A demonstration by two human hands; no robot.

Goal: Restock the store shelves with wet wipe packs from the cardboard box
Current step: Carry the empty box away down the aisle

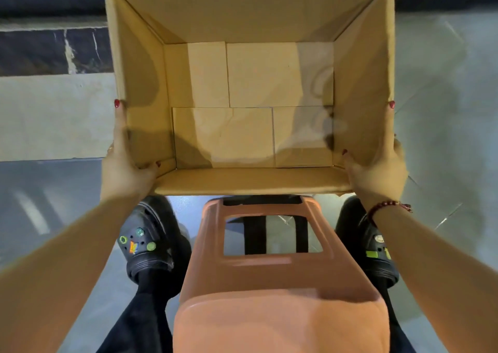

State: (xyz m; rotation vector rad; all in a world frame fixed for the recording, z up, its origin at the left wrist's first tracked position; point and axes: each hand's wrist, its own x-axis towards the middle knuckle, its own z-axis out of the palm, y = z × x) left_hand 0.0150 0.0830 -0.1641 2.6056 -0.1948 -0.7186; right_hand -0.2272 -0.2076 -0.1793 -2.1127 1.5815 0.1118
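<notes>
Though the box (242, 15) shows no packs inside, the left grip (126, 164) and right grip (377, 172) each grasp a side wall, holding it above the stool (283, 285). A thin wall could buckle, dropping it onto the stool.

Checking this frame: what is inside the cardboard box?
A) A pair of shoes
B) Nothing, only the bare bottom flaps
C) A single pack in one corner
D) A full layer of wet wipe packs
B: the box shows only its bare bottom flaps, with no pack inside, while the left hand and right hand grip its side walls.
</notes>
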